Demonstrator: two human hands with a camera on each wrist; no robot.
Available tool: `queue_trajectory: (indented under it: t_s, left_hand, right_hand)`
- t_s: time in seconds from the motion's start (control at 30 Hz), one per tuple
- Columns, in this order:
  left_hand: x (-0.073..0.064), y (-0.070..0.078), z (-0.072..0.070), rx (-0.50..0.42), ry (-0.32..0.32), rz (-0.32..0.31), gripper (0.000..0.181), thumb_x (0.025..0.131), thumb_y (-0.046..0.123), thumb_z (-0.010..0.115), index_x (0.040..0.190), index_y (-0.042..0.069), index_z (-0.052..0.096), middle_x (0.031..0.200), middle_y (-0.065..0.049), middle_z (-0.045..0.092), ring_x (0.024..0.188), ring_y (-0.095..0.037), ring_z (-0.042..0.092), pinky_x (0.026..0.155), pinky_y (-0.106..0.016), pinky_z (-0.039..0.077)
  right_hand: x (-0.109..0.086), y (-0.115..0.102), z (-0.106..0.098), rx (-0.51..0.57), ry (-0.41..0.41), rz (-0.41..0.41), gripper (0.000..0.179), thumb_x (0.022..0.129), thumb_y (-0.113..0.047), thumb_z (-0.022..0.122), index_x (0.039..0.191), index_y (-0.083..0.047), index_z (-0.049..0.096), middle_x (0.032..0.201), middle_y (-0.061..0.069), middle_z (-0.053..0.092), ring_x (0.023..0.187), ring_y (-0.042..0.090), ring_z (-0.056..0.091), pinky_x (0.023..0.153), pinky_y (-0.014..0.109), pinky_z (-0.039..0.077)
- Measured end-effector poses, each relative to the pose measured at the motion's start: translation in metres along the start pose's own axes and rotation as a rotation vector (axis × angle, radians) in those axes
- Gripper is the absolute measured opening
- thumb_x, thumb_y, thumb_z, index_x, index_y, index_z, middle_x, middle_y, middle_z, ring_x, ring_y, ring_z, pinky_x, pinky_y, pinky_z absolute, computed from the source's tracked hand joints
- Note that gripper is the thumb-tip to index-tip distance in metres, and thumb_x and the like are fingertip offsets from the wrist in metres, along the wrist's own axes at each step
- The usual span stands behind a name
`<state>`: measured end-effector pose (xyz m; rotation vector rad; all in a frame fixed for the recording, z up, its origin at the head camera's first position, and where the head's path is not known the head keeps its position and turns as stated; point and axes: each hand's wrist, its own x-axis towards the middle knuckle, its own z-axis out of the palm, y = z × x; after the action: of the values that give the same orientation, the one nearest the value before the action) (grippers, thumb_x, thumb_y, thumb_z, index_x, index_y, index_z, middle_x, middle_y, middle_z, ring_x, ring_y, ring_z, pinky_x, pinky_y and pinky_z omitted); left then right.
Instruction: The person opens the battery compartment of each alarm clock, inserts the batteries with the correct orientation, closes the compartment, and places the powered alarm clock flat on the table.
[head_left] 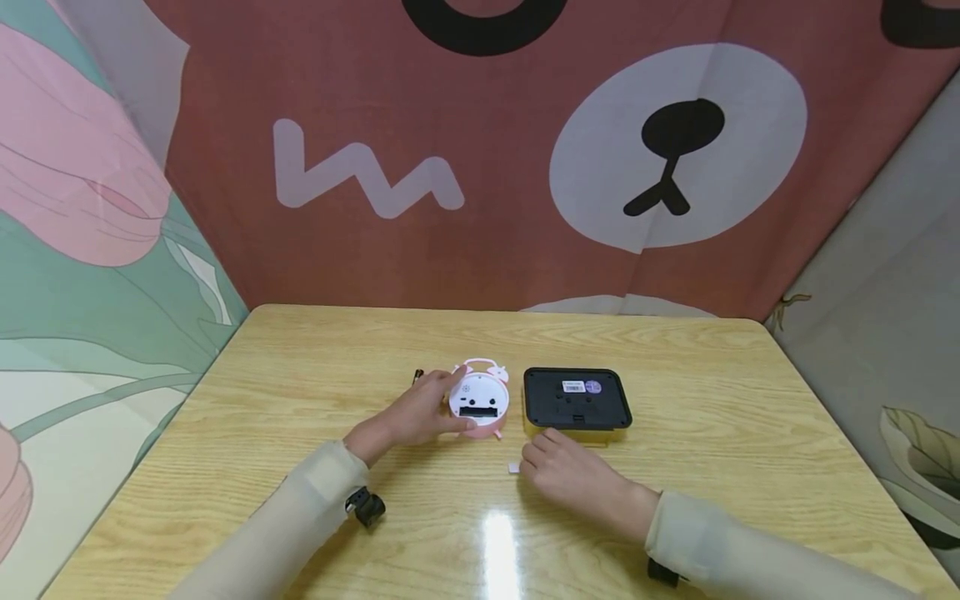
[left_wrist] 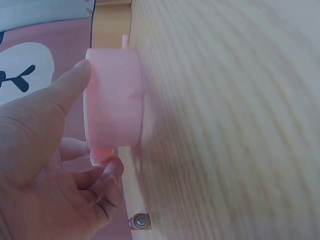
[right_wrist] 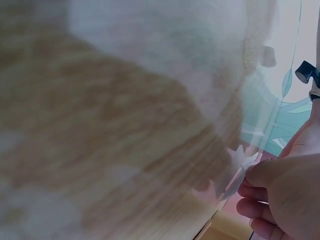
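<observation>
A pink and white twin-bell alarm clock (head_left: 487, 390) lies face down on the table, its battery slot uncovered and dark. My left hand (head_left: 423, 408) holds it from the left, thumb on the rim of its back and fingers by a bell; the left wrist view shows the clock's pink side (left_wrist: 115, 97). Just below and to the right, my right hand (head_left: 562, 475) pinches a small white plastic cover (head_left: 513, 468). In the right wrist view, small tabs stick out from this cover (right_wrist: 235, 175) near the thumb.
A yellow box-shaped thing with a black base (head_left: 577, 408) lies to the right of the clock, its labelled base facing up. Beyond my left hand is a small dark battery (head_left: 417, 376). Printed curtains (head_left: 375, 258) hang along the table's far edge and sides.
</observation>
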<state>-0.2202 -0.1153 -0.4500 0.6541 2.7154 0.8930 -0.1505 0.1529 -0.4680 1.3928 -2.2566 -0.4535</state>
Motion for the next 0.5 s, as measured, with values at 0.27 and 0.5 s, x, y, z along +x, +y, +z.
queue_trajectory:
  t_s: [0.27,0.5]
  left_hand:
    - [-0.0002,0.0006,-0.0005,-0.002,0.0,-0.001,0.091,0.087,0.03,0.081,0.158,0.004,0.03,0.149,-0.027,0.047,0.136,-0.036,0.047,0.112,-0.052,0.041]
    - [-0.0005,0.0013,0.0003,0.0,-0.003,-0.008,0.091,0.088,0.031,0.081,0.158,0.004,0.03,0.149,-0.027,0.046,0.136,-0.036,0.047,0.112,-0.052,0.041]
  right_hand:
    - [-0.0001,-0.0011,0.0005,0.019,-0.012,0.008,0.004,0.084,-0.014,0.073,0.084,-0.015,0.069,0.082,-0.006,0.062,0.081,0.012,0.058,0.078,0.027,0.046]
    - [0.0016,-0.0018,-0.0051,0.111,-0.091,0.052,0.003,0.09,-0.015,0.068,0.09,-0.015,0.071,0.088,-0.005,0.065,0.085,0.013,0.061,0.076,0.027,0.046]
